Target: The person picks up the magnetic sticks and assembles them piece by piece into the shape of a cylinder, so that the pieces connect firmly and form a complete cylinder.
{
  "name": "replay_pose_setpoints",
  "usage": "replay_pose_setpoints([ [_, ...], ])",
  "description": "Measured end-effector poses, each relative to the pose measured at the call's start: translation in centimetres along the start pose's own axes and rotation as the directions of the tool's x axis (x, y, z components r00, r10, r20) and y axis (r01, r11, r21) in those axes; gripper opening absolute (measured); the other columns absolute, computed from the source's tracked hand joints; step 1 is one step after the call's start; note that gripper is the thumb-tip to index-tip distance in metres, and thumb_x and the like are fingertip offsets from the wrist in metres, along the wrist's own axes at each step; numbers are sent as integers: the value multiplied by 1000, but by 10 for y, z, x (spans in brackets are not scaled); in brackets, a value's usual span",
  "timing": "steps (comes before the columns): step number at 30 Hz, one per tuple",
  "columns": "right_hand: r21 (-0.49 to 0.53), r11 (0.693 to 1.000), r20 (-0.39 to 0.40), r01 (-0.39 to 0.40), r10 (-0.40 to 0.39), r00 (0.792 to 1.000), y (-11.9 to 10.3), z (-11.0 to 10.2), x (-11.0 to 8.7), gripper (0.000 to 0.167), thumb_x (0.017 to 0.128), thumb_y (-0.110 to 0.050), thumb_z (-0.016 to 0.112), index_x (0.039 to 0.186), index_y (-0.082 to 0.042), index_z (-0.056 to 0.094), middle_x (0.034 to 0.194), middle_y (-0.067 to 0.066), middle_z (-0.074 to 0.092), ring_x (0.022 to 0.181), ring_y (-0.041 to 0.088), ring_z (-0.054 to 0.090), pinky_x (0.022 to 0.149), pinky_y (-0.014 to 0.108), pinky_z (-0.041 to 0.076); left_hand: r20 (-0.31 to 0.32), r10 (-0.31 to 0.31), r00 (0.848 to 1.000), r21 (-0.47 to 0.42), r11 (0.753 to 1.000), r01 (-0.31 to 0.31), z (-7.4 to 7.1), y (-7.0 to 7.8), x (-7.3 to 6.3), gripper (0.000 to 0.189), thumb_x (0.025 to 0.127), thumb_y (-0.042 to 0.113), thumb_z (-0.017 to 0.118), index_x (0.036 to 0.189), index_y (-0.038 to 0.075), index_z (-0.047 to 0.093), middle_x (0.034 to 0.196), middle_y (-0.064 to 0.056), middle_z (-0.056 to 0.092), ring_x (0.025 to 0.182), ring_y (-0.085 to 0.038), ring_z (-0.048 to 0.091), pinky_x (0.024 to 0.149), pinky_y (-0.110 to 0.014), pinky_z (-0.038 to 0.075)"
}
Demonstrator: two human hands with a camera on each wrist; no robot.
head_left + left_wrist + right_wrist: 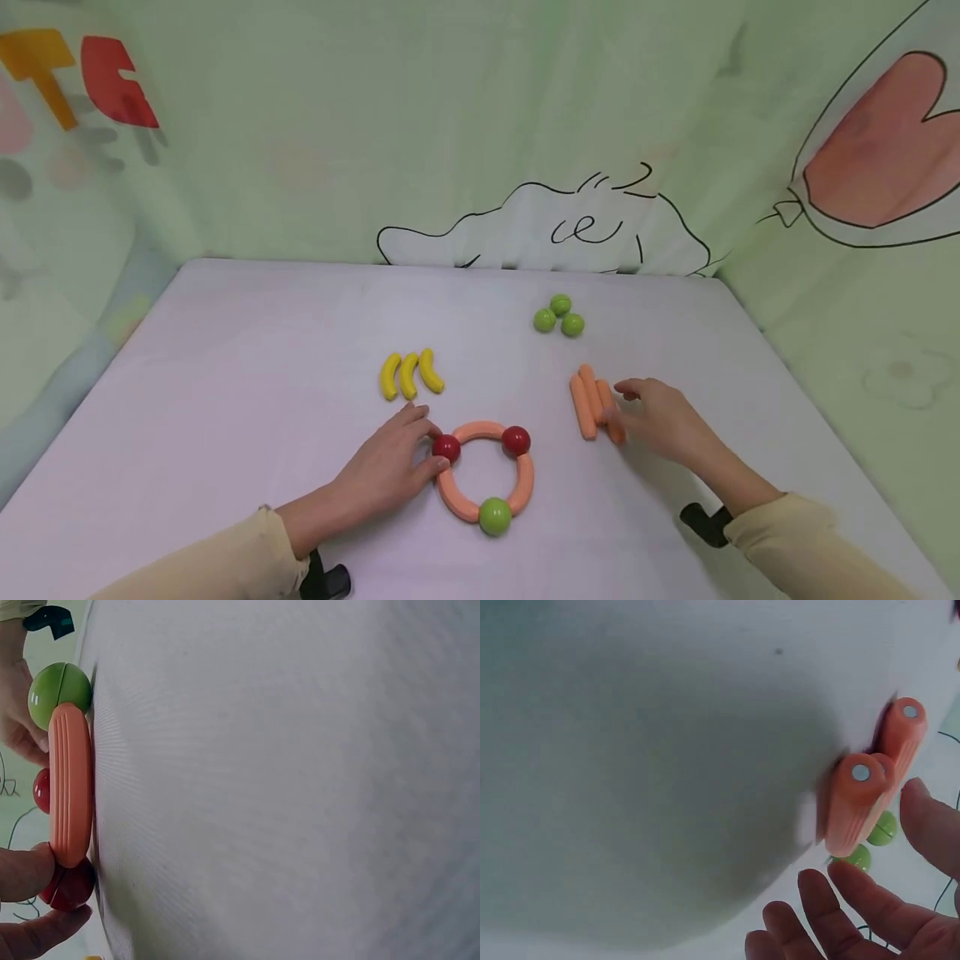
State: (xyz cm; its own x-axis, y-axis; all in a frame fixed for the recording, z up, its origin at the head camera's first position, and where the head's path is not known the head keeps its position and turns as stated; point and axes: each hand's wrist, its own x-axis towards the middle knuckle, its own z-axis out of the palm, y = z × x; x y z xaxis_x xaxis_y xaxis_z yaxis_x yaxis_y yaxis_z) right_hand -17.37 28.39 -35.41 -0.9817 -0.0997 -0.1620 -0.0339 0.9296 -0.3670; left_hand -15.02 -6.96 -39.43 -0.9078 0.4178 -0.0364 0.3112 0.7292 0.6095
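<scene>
A ring of curved orange rods (453, 497), two red balls and a green ball (495, 517) lies on the table. My left hand (386, 467) pinches the ring's left red ball (446, 448) between thumb and finger; in the left wrist view that red ball (73, 889) touches the end of a ridged orange rod (71, 787). The other red ball (516, 441) sits at the ring's upper right. To the right lie three straight orange rods (582, 407), pale discs in their ends. My right hand (663, 421) is beside them, fingers spread, nothing in its grasp.
Three curved yellow pieces (408, 375) lie beyond my left hand. Three green balls (572, 325) cluster near the table's back edge. Green printed cloth (300, 150) stands behind the white table (247, 358) and at its sides.
</scene>
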Motion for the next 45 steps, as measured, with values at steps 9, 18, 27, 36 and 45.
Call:
replay_pose_setpoints([
  [9,-39,999,-11,7,-7,1000,12,7,2,45,96,-22,70,122,13,64,119,32,66,111,47,63,85,52,57,-9,5,1000,7,1000,-5,1,0,0,28,90,21,78,111,4,70,143,-23,57,144,-40,45,116,-56,41],
  [18,-129,991,-54,-26,20,998,19,1,6,37,94,-14,67,115,16,67,114,34,67,104,46,64,82,53,57,-20,8,1000,-1,1000,-8,1,0,-1,27,90,20,79,110,5,70,143,-23,58,144,-40,45,116,-56,42],
  [27,-210,977,-102,-22,0,995,16,6,13,28,88,-16,78,100,9,74,101,24,72,80,27,64,64,38,55,-15,7,1000,-14,1000,-8,1,0,-1,26,89,19,79,109,6,70,143,-23,58,143,-40,46,115,-57,42],
  [36,-90,994,-185,-56,39,982,22,-1,3,33,91,-21,76,107,8,76,112,32,69,105,48,64,66,45,56,-17,4,1000,2,1000,-4,1,0,-2,27,88,20,80,109,7,70,143,-22,58,143,-39,47,114,-57,43],
  [45,153,986,-216,69,-35,976,-9,-1,-25,28,91,-22,78,112,-4,76,116,16,74,117,41,63,89,54,55,-9,-4,1000,7,1000,4,1,1,-1,28,89,22,80,111,7,69,145,-21,57,146,-38,43,117,-57,40],
])
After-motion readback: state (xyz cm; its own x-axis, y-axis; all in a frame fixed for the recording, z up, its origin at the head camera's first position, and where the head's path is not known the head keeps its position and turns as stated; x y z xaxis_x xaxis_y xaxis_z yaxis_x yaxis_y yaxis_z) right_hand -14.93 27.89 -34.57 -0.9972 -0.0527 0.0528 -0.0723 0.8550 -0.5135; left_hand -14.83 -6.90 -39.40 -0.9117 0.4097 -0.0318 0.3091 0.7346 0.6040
